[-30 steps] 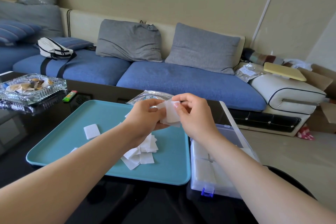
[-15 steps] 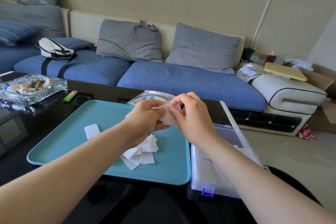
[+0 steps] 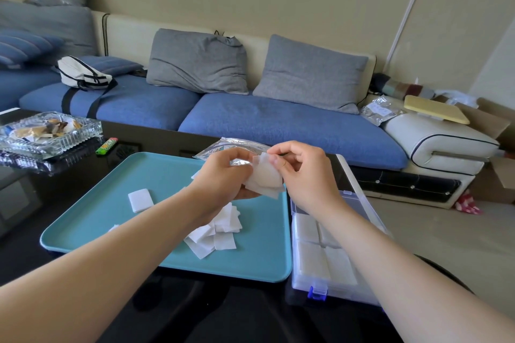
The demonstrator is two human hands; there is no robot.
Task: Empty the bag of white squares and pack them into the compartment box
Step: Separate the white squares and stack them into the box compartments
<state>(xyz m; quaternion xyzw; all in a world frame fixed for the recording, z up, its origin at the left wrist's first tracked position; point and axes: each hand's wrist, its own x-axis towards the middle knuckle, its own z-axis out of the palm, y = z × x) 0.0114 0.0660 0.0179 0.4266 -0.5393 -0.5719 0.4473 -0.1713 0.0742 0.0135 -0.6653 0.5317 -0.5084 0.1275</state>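
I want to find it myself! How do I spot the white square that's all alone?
Look at the big teal tray on the dark table. One white square lies flat on its left half. It sits by itself, apart from the messy pile nearer the middle.

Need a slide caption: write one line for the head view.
Left hand and right hand hold a stack of white squares over a teal tray beside the compartment box.

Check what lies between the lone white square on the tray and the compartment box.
Head view: between the lone white square and the compartment box, a loose pile of white squares on the teal tray.
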